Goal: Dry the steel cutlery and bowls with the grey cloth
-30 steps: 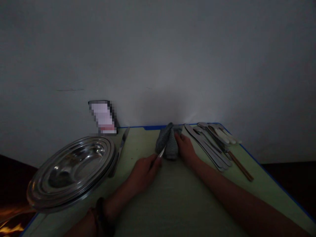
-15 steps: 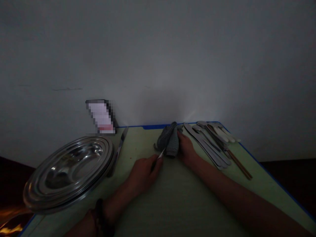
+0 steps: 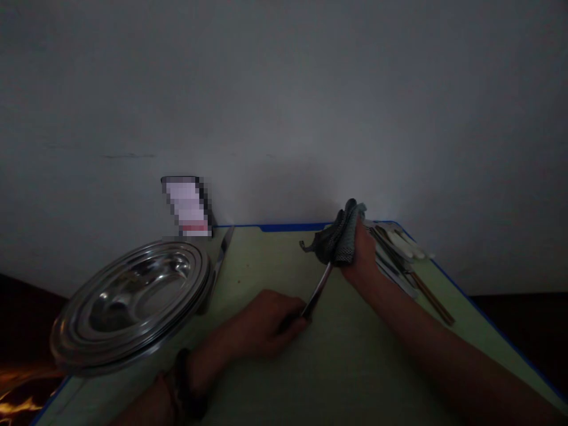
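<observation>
My left hand [image 3: 277,322] is closed around the near end of a slim, shiny piece of metal cutlery [image 3: 318,290]. Its far end disappears into a folded grey-green checked cloth [image 3: 341,239], so its kind cannot be made out. My right hand [image 3: 361,254] grips that cloth from the right side, its fingers partly hidden by the folds. Both hands are above the middle of the pale green table [image 3: 355,367]. Just beyond my right hand lie several metal knives and other cutlery [image 3: 399,278], partly covered by the hand.
Stacked shiny metal plates [image 3: 128,296] stand at the left, with a single table knife [image 3: 222,251] beside them. A phone [image 3: 189,204] leans on the grey wall [image 3: 284,89]. Wooden chopsticks [image 3: 430,299] and white-handled cutlery [image 3: 406,244] lie at the right edge.
My right hand and the cloth have moved right and slightly up, away from my left hand. More of the metal cutlery shows between them. My left hand shifted slightly right and down.
</observation>
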Tool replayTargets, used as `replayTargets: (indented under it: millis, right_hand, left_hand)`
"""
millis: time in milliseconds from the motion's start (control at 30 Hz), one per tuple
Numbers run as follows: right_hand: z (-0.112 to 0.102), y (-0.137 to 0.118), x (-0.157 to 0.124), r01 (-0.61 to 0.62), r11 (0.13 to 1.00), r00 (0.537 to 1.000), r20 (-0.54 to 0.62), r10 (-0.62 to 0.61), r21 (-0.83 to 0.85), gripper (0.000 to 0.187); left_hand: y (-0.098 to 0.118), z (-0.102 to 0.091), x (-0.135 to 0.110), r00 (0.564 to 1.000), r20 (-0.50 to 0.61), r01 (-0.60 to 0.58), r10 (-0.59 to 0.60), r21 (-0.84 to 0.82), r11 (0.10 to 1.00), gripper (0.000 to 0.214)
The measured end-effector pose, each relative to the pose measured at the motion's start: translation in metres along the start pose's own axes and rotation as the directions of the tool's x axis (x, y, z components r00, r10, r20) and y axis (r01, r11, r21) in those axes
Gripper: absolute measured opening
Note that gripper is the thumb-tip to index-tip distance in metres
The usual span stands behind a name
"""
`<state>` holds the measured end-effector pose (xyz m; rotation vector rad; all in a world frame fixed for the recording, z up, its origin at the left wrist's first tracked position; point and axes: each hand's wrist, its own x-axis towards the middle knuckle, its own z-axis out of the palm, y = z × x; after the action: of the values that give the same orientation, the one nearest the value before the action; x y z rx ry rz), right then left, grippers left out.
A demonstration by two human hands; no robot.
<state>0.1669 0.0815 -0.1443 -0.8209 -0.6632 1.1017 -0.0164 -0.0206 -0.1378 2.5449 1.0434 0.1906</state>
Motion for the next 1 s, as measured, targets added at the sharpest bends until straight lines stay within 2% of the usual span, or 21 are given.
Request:
replayTargets:
  millis: [133, 233, 367, 467, 600, 700, 800, 867, 1000]
  right_hand:
    - [0.008, -0.021, -0.001, -0.001, 1.0, 0.987, -0.158, -0.004, -0.031, 0.036]
    - [0.01, -0.03, 0.0, 0.028, 0.999, 0.982, -0.188, -0.034, -0.035, 0.033]
    - [0.013, -0.029, -0.01, 0.064, 0.995, 0.995, -0.07, -0.069, -0.071, 0.035]
    - [0.017, -0.019, -0.027, 0.048, 0.98, 0.998, 0.05, -0.039, -0.191, 0.04]
    - [0.02, 0.0, -0.051, 0.096, 0.889, 0.987, 0.156, -0.027, -0.448, 0.043]
    - [0.019, 0.012, -0.065, 0.12, 0.845, 0.978, 0.21, -0.01, -0.52, 0.04]
    - [0.018, 0.021, -0.074, 0.101, 0.845, 0.967, 0.252, 0.041, -0.525, 0.038]
    - [0.017, 0.023, -0.076, 0.088, 0.849, 0.964, 0.259, 0.059, -0.521, 0.037]
    - [0.016, 0.017, -0.066, 0.066, 0.857, 0.98, 0.196, 0.041, -0.511, 0.038]
  left_hand:
    - [0.004, 0.002, 0.0, 0.999, 0.008, -0.031, 0.031, 0.006, 0.999, 0.02]
    - [0.001, 0.004, -0.001, 0.999, 0.0, -0.032, 0.032, -0.024, 0.999, 0.019]
    - [-0.007, 0.009, -0.001, 0.999, -0.02, 0.043, -0.048, -0.209, 0.977, 0.025]
    - [-0.009, 0.012, 0.001, 0.997, -0.035, 0.051, -0.067, -0.337, 0.94, 0.029]
    - [-0.01, 0.011, 0.005, 0.991, -0.083, 0.06, -0.105, -0.421, 0.905, 0.032]
    - [-0.012, 0.01, 0.008, 0.98, -0.106, 0.101, -0.17, -0.47, 0.877, 0.029]
    - [-0.014, 0.011, 0.009, 0.961, -0.166, 0.126, -0.223, -0.455, 0.882, 0.022]
    - [-0.015, 0.013, 0.009, 0.958, -0.195, 0.119, -0.21, -0.394, 0.911, 0.017]
    - [-0.01, 0.015, 0.007, 0.976, -0.15, 0.122, -0.159, -0.23, 0.966, 0.013]
